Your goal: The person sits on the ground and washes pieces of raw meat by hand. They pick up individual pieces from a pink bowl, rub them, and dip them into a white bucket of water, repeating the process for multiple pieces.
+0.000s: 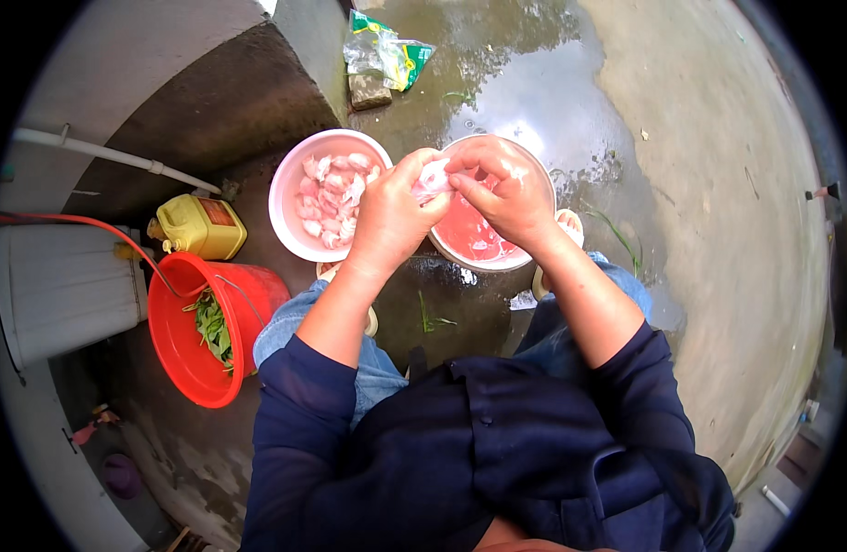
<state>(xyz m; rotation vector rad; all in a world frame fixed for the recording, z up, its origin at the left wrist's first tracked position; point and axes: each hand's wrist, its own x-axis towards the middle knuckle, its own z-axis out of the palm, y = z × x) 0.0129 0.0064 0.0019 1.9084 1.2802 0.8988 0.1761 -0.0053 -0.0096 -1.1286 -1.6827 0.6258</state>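
My left hand (399, 207) holds a pale pink piece of raw meat (432, 179) between thumb and fingers, above the gap between two basins. At the right edge of that piece, the thumb and forefinger of my right hand (510, 190) pinch it. Below my right hand stands a basin (465, 252) of red, bloody-looking liquid. To the left, a pink-white basin (283, 200) contains several similar pieces of raw meat (330, 196) in water. My left hand partly covers that basin's right side. What kind of meat this is I cannot tell.
A red bucket (203, 386) with green leaves (213, 328) lies tilted at the left, a red hose (85, 219) running into it. Beside it are a yellow jug (206, 224) and a grey bin (65, 290). Plastic bags (389, 55) rest by a brick (370, 92) on wet concrete (534, 62).
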